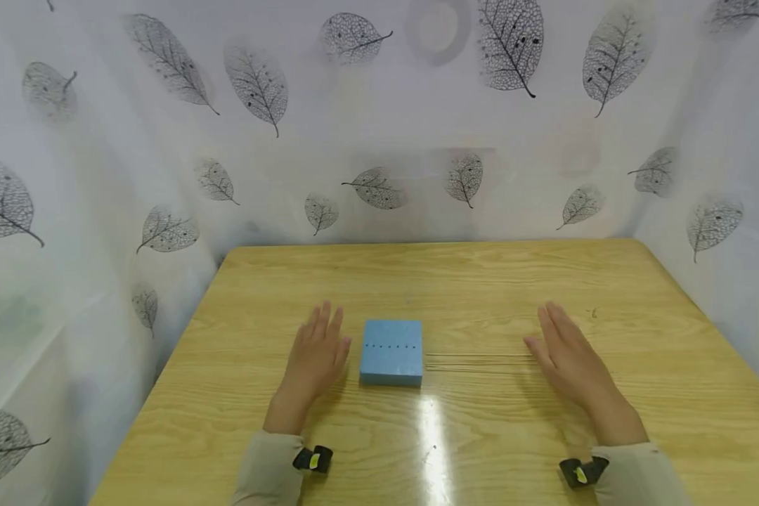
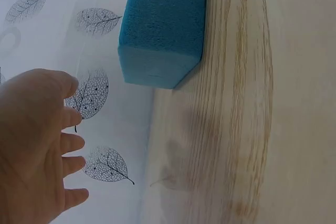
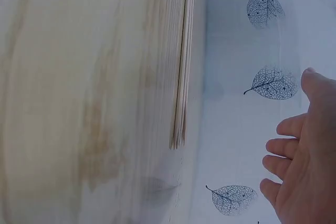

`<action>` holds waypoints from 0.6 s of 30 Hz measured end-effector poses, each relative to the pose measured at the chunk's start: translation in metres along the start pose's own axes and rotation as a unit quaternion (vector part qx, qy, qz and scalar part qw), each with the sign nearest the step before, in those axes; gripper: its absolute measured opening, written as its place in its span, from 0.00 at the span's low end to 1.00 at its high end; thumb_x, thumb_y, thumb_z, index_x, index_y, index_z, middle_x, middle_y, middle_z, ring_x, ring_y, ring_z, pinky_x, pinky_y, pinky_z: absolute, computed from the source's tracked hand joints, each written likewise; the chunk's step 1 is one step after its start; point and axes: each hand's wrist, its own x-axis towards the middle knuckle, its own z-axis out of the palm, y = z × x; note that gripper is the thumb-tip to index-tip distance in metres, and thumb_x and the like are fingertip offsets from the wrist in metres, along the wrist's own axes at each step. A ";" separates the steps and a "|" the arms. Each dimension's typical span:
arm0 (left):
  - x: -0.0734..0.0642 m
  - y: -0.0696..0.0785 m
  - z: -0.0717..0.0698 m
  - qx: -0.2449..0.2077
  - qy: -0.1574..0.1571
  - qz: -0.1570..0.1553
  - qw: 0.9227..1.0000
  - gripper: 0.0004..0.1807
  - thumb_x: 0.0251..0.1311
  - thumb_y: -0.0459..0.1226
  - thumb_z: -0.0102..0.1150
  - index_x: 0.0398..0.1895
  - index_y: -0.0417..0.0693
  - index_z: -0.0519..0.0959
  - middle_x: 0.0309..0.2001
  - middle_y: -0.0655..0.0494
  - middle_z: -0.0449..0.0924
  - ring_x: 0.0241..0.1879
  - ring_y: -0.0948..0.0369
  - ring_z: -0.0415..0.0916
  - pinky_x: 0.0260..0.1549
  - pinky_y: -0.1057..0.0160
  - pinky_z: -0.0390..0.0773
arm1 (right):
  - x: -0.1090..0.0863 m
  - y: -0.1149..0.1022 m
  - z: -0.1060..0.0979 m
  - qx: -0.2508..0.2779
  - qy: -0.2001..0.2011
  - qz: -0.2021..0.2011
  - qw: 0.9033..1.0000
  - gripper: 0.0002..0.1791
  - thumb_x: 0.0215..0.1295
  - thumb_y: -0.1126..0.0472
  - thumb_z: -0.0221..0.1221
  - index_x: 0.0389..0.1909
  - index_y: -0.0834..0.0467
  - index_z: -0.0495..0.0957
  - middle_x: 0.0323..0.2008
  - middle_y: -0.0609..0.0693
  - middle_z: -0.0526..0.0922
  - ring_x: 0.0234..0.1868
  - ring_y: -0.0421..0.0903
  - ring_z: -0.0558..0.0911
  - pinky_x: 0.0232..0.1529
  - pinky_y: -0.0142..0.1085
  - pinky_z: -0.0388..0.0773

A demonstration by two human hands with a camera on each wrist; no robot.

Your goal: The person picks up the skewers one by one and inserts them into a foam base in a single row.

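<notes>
A blue foam block with a row of small dark holes across its top sits near the middle of the table. To its right lie several thin wooden skewers, side by side and pointing left and right; the right wrist view shows their tapered ends. My left hand is held just left of the block, fingers straight and nothing in it. On the other side, my right hand hovers by the right end of the skewers and covers part of them in the head view. Its fingers are extended and hold nothing.
The wood-grain table has a bright light reflection in front of the block. White cloth printed with grey leaves hangs behind the table and along both sides. A small black device is strapped to each wrist.
</notes>
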 end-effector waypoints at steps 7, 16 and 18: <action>0.002 0.001 0.002 -0.035 -0.011 0.028 0.999 0.35 0.70 0.48 0.43 0.72 0.37 0.52 0.72 0.41 0.50 0.69 0.44 0.53 0.63 0.44 0.58 | 0.003 -0.009 0.000 0.046 -0.031 0.018 0.998 0.37 0.75 0.46 0.41 0.71 0.68 0.49 0.69 0.69 0.53 0.67 0.68 0.53 0.61 0.64 0.54; 0.006 0.004 0.003 -0.107 -0.074 0.062 0.990 0.48 0.61 0.61 0.50 0.74 0.42 0.48 0.74 0.49 0.44 0.71 0.46 0.47 0.65 0.44 0.53 | 0.014 -0.016 0.004 0.071 -0.020 0.001 0.997 0.26 0.70 0.61 0.53 0.62 0.73 0.65 0.55 0.69 0.73 0.51 0.63 0.74 0.49 0.58 0.71; 0.007 0.005 0.003 -0.123 -0.085 0.068 0.986 0.50 0.58 0.62 0.52 0.74 0.43 0.48 0.75 0.50 0.43 0.71 0.46 0.47 0.65 0.42 0.52 | 0.015 -0.017 0.006 0.074 -0.022 0.008 0.997 0.23 0.68 0.64 0.54 0.60 0.72 0.67 0.52 0.67 0.76 0.47 0.60 0.77 0.45 0.55 0.74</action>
